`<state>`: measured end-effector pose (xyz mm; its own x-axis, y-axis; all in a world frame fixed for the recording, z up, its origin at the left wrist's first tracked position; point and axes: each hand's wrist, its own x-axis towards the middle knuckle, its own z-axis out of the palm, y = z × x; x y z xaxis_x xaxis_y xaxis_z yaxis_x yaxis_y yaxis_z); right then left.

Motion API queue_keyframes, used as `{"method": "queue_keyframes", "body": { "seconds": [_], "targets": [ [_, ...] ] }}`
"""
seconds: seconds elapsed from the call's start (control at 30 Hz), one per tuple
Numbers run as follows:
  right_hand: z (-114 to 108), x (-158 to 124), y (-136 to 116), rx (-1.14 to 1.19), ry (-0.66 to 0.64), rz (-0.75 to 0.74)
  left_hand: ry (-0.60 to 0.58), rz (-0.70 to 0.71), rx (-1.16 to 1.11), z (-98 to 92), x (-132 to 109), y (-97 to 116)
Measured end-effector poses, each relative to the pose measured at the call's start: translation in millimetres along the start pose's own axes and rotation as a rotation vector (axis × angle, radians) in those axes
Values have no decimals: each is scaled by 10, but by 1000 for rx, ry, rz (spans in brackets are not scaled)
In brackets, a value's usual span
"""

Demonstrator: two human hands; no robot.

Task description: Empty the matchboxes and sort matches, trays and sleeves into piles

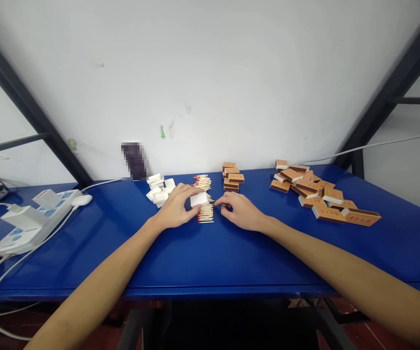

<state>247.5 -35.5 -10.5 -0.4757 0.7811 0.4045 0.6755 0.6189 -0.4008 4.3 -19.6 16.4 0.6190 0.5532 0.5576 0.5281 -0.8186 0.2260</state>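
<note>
While my left hand [176, 208] pinches a small white tray [198, 199] over a band of loose matches [206, 214], my right hand [244, 211] is poised close by, at the plain ends of the sticks. Everything lies on a blue table [210, 265] against a pale wall [231, 87].

For this to go well, I judge, the tray wants a light, even grip: it looks like thin card that could buckle if squeezed. The sticks are best nudged gently from their plain ends so that they stay parallel, red heads all pointing left; a hard push could scatter or cross them.

My left thumb and fingers are spread only about as wide as the tray, gripping it from the side nearest me and the side toward the wall. One plain white face shows; I cannot tell what is inside it. My right fingers are bent, with a narrow gap between forefinger and thumb. The forefinger points at the sticks, but I cannot tell whether it touches them or whether a match is pinched there.

Beyond the tray lies a second bunch of matches [203, 182]. More white trays [161, 188] sit to the left; stacked matchboxes [232, 178] stand beyond my right hand, and a larger heap of matchboxes [313, 188] sprawls farther right.
</note>
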Motion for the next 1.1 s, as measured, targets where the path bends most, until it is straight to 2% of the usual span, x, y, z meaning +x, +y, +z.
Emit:
{"method": "queue_keyframes", "body": {
  "seconds": [0.17, 0.27, 0.37, 0.43, 0.5, 0.6, 0.67, 0.93, 1.03, 1.1],
  "targets": [
    [-60, -39, -80, 68, 1, -55, 71, -52, 50, -23, 11, -118],
    [-91, -75, -167, 83, -41, -140, 136, -93, 138, -132, 14, -227],
    [-100, -103, -266, 80, -109, -209, 297, -156, 153, -317, -18, -408],
    [-96, -113, -319, 75, -173, -228, 440, -249, 143, -450, -64, -558],
    [-88, -115, -349, 63, -225, -232, 506, -361, 97, -562, -121, -711],
    [-80, -111, -349, 35, -236, -222, 501, -503, -67, -671, -199, -893],
    [-77, -113, -337, 18, -226, -215, 479, -530, -142, -702, -227, -957],
    [-84, -108, -301, -27, -147, -237, 408, -495, -251, -652, -205, -880],
    [-274, -55, -133, -192, -9, -178, 355, -494, -204, -637, -221, -858],
    [-491, -38, 59, -325, 145, -17, 326, -485, -162, -632, -232, -852]
  ]
}}
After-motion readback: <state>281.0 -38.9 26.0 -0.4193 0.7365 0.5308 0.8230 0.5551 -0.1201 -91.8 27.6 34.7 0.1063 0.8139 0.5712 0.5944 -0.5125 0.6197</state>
